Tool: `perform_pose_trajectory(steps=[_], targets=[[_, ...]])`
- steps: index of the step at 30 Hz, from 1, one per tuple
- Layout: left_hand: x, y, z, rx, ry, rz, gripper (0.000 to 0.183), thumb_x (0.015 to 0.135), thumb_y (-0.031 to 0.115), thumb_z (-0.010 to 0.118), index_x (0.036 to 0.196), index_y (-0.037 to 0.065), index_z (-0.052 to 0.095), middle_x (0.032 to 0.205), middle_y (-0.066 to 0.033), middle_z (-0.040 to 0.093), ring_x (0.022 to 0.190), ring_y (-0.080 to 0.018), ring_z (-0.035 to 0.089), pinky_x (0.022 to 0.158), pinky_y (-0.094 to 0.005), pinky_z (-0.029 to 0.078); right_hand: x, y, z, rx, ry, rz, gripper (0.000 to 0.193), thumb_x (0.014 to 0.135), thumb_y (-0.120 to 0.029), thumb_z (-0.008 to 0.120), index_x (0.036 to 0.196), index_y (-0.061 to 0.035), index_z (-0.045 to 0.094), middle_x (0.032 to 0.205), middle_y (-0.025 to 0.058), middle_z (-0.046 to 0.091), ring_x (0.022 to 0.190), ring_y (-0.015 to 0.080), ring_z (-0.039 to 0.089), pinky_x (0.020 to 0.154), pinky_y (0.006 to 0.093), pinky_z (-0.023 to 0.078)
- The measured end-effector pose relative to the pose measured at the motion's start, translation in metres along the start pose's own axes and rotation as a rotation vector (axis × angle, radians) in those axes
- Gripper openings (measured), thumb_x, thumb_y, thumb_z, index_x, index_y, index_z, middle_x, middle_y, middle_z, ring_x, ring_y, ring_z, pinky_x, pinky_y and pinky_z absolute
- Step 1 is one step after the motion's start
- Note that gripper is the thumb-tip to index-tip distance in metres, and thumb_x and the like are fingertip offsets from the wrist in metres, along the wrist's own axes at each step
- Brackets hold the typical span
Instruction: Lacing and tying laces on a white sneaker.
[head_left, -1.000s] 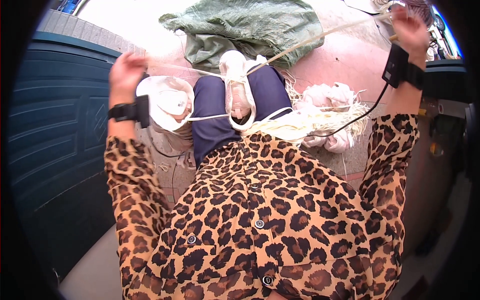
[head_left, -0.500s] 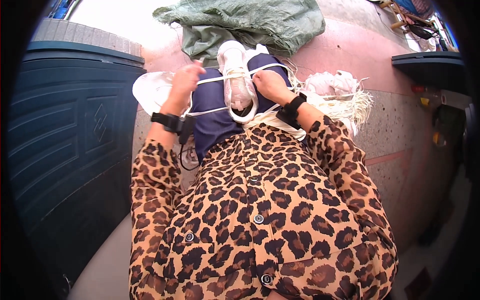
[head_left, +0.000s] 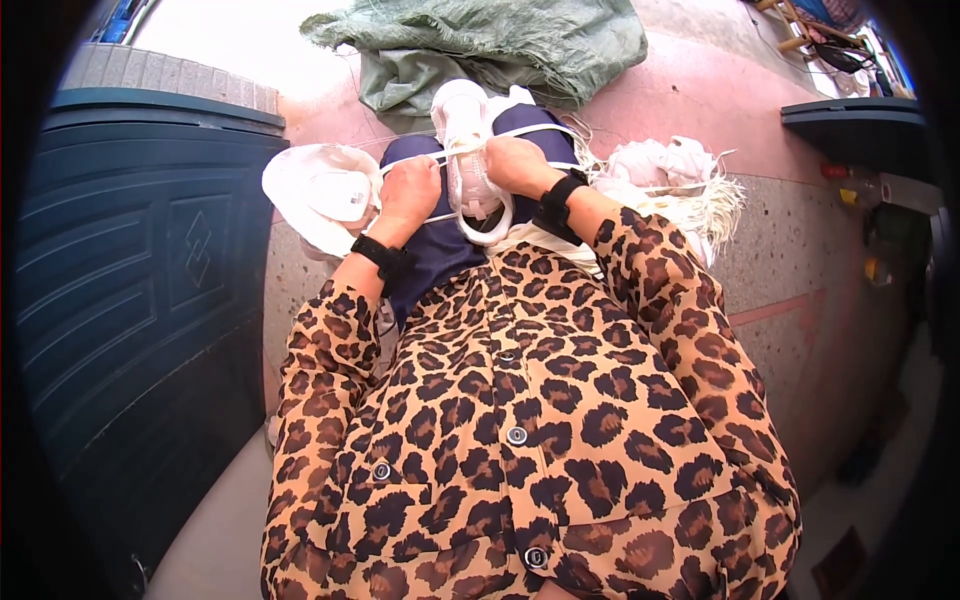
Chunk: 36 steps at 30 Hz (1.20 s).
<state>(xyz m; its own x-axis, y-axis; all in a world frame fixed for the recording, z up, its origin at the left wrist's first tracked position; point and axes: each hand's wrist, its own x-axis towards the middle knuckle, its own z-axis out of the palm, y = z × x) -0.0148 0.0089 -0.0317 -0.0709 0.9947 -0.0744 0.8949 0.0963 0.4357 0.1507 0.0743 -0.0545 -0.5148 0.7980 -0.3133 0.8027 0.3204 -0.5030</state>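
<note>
Head view — shoe between left hand, right hand — gripping lace.

A crumpled green woven sack lies beyond the fingers, over pink floor; a dark blue panelled door with a diamond motif stands to their left; another dark blue panel is well to their right, a small red item near it; a wooden frame stands farther off beyond, rightward.
</note>
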Motion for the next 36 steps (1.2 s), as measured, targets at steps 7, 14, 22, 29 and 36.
perform_pose_trajectory(steps=[7, 14, 22, 29, 36], targets=[[0.008, 0.009, 0.000, 0.108, -0.073, -0.076, 0.022, 0.078, 0.019, 0.048, 0.077, 0.002, 0.062, 0.072, -0.0208, 0.060, 0.070, -0.0358, 0.059, 0.065, -0.0430, 0.047, -0.011, 0.006, 0.003, -0.234, 0.267, -0.271, 0.010, 0.069, -0.008, 0.052, 0.069, -0.0070, 0.062, 0.076, 0.0094, 0.061, 0.077, 0.0240, 0.059, 0.066, 0.0410, 0.041], [0.018, 0.007, 0.004, 0.113, -0.146, -0.050, 0.023, 0.077, 0.019, 0.048, 0.075, 0.001, 0.061, 0.076, -0.0212, 0.060, 0.073, -0.0356, 0.060, 0.067, -0.0440, 0.047, -0.014, 0.008, -0.001, -0.284, 0.414, -0.179, 0.009, 0.068, -0.013, 0.055, 0.069, -0.0093, 0.063, 0.077, 0.0049, 0.058, 0.080, 0.0217, 0.054, 0.070, 0.0386, 0.038], [0.023, 0.012, 0.010, 0.054, -0.210, -0.107, 0.020, 0.074, 0.015, 0.049, 0.077, 0.001, 0.063, 0.080, -0.0208, 0.061, 0.075, -0.0346, 0.060, 0.067, -0.0428, 0.048, -0.016, 0.005, -0.002, -0.326, 0.369, -0.174, 0.012, 0.067, -0.019, 0.057, 0.067, -0.0092, 0.063, 0.076, 0.0049, 0.058, 0.080, 0.0207, 0.053, 0.071, 0.0381, 0.037], [0.006, 0.027, 0.002, 0.355, 0.026, 0.063, 0.029, 0.075, 0.033, 0.057, 0.070, 0.005, 0.062, 0.070, -0.0129, 0.060, 0.074, -0.0305, 0.057, 0.060, -0.0429, 0.044, -0.030, -0.004, -0.007, -0.382, 0.312, -0.234, 0.013, 0.069, -0.018, 0.055, 0.069, -0.0082, 0.064, 0.080, 0.0067, 0.058, 0.083, 0.0213, 0.053, 0.071, 0.0382, 0.037], [-0.003, 0.031, 0.006, 0.381, 0.034, -0.001, 0.009, 0.066, 0.014, 0.057, 0.071, 0.008, 0.062, 0.075, -0.0061, 0.060, 0.081, -0.0239, 0.050, 0.064, -0.0398, 0.037, -0.018, 0.023, -0.007, -0.210, 0.314, -0.232, 0.014, 0.070, -0.016, 0.053, 0.071, -0.0047, 0.062, 0.076, 0.0110, 0.059, 0.080, 0.0269, 0.055, 0.069, 0.0407, 0.041]])
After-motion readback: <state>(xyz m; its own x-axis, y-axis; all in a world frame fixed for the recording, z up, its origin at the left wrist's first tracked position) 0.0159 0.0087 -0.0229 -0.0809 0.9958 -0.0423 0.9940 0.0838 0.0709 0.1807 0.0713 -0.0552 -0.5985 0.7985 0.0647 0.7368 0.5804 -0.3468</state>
